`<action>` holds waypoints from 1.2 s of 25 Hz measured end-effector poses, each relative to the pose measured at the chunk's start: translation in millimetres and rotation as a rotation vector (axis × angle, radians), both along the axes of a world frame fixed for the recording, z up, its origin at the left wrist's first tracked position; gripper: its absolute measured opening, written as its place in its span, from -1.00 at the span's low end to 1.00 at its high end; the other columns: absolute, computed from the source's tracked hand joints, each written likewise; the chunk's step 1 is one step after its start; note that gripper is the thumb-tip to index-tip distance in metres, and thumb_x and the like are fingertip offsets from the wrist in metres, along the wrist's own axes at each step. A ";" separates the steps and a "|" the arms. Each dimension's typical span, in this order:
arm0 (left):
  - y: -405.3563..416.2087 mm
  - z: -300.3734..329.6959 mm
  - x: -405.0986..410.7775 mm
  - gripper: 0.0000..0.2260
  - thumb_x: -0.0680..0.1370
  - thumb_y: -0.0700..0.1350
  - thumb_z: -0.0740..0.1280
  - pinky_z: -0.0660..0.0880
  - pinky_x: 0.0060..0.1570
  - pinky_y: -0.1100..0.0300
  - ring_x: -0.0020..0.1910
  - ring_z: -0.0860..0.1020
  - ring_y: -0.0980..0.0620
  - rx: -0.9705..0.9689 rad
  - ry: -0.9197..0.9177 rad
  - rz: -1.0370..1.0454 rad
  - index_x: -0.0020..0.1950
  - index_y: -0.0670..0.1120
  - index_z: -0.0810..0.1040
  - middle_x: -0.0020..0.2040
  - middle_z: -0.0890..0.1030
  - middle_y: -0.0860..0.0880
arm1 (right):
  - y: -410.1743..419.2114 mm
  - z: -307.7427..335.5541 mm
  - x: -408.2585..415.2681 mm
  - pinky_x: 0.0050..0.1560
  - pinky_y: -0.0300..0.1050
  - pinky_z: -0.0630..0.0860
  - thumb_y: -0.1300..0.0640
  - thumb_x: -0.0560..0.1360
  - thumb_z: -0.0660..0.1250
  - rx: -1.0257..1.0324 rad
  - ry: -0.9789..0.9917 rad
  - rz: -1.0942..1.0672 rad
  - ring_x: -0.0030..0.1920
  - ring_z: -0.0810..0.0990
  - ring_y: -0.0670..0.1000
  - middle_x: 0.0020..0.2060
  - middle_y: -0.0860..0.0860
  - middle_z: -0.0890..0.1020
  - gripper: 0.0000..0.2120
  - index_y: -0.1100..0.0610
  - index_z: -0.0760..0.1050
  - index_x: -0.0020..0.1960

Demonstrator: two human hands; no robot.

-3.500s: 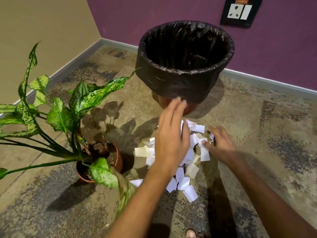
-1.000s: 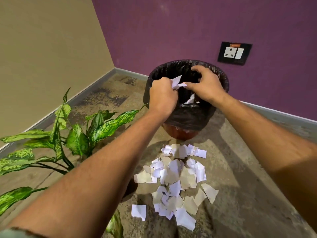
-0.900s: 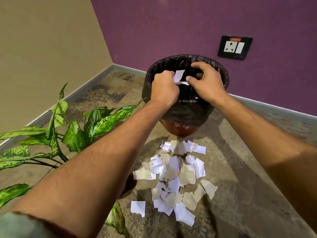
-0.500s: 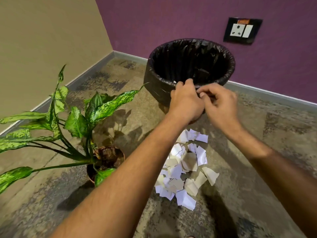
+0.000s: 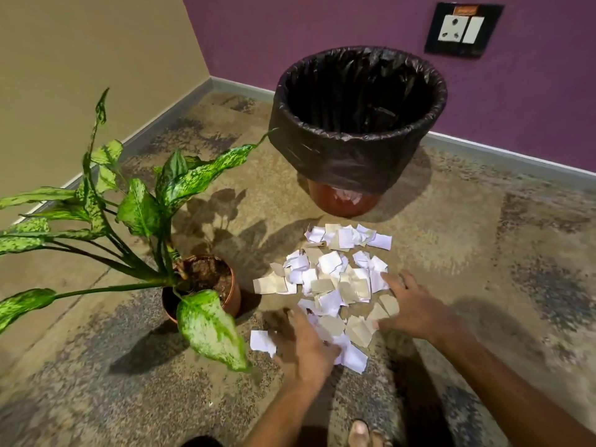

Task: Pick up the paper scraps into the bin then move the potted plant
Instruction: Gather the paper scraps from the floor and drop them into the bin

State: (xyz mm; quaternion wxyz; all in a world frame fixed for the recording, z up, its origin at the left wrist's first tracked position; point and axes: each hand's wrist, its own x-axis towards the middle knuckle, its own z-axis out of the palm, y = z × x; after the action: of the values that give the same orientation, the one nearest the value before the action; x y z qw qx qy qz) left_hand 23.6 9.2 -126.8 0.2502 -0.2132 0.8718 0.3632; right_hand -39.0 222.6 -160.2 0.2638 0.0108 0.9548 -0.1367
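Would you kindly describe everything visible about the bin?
The bin is round and stands upright and open on the floor, beside the purple wall. A glossy, crinkled black liner folds over its rim and covers most of the outside; below it shows a reddish-brown base. Its inside looks dark. Neither hand touches it; the paper scraps lie just before it.

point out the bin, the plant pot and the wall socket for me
bin [image 5: 350, 156], head view, on the black liner over its front wall
plant pot [image 5: 233, 293], head view, on the brown outer wall at its right side
wall socket [image 5: 451, 27], head view, on the white socket face
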 end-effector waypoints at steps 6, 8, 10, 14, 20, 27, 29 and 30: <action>-39.3 -33.8 9.5 0.18 0.29 0.26 0.48 0.09 0.46 -0.13 0.49 -0.15 -0.33 -0.267 -0.070 -0.065 0.52 -0.14 -0.30 0.50 -0.24 -0.29 | -2.8 -7.9 -21.7 0.32 0.08 0.36 -0.37 0.20 0.45 -0.027 0.055 -0.021 0.45 0.22 0.18 0.52 0.04 0.04 0.07 -0.14 -0.03 0.53; -45.2 -42.8 6.6 0.18 0.25 0.22 0.51 0.15 0.44 -0.12 0.49 -0.11 -0.32 -0.227 -0.022 -0.100 0.53 -0.09 -0.26 0.51 -0.23 -0.25 | -13.3 -8.6 -33.6 0.33 0.07 0.35 -0.41 0.18 0.44 -0.079 0.078 -0.003 0.44 0.24 0.15 0.51 0.02 0.08 0.08 -0.14 -0.01 0.52; -46.1 -48.2 0.9 0.16 0.23 0.21 0.53 0.16 0.43 -0.11 0.49 -0.11 -0.32 -0.209 0.013 -0.133 0.54 -0.06 -0.20 0.51 -0.21 -0.23 | -27.2 -7.7 -44.8 0.36 0.08 0.31 -0.45 0.16 0.42 -0.102 0.042 0.038 0.47 0.18 0.14 0.51 0.00 0.04 0.09 -0.19 -0.04 0.52; -42.2 -50.9 -6.5 0.15 0.26 0.20 0.54 -0.04 0.47 -0.05 0.51 -0.10 -0.29 -0.163 0.107 -0.201 0.55 -0.13 -0.15 0.52 -0.12 -0.28 | -60.6 -1.6 -55.2 0.42 0.16 0.22 -0.46 0.14 0.42 -0.099 -0.032 0.188 0.52 0.00 0.17 0.54 -0.02 -0.18 0.10 -0.32 -0.14 0.48; -37.6 -46.8 -21.8 -0.13 0.35 -0.07 0.50 0.36 0.32 -0.01 0.39 0.25 -0.17 -0.081 0.257 -0.271 0.51 0.14 0.05 0.48 0.09 0.01 | -102.1 9.2 -42.0 0.26 0.08 0.43 -0.15 0.38 0.44 0.028 0.054 0.465 0.43 0.25 0.19 0.54 -0.02 -0.13 -0.24 -0.22 0.13 0.46; -45.8 -48.1 -19.3 -0.68 0.52 -0.17 0.36 0.46 -0.05 0.45 0.00 0.58 0.08 -0.176 0.345 -0.242 0.27 -0.09 0.51 0.20 0.57 -0.02 | -92.4 11.0 -31.3 0.13 0.04 0.52 0.27 0.50 0.26 -0.106 0.147 0.349 0.23 0.50 0.14 0.51 -0.08 0.12 -0.53 -0.04 0.37 0.36; -45.2 -47.5 -18.9 -0.75 0.53 -0.18 0.35 0.54 -0.12 0.39 -0.06 0.62 0.05 -0.179 0.375 -0.234 0.21 -0.13 0.57 0.13 0.62 -0.08 | -88.2 12.0 -27.3 0.16 0.04 0.50 0.29 0.50 0.25 -0.157 0.169 0.299 0.28 0.46 0.11 0.51 -0.11 0.12 -0.53 -0.03 0.38 0.36; -44.6 -46.0 -19.2 -0.78 0.54 -0.20 0.34 0.53 -0.17 0.41 -0.10 0.62 0.05 -0.179 0.396 -0.228 0.17 -0.15 0.59 0.08 0.64 -0.10 | -85.9 12.8 -25.1 0.17 0.04 0.49 0.30 0.50 0.25 -0.177 0.189 0.281 0.29 0.45 0.09 0.51 -0.12 0.13 -0.53 -0.03 0.39 0.35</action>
State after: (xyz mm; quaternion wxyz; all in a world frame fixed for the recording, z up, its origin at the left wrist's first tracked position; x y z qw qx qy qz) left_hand 4.3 -35.4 -172.8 0.0940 -0.0593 0.9509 0.2888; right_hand -64.2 136.6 -147.4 0.1895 -0.1586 0.9517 -0.1822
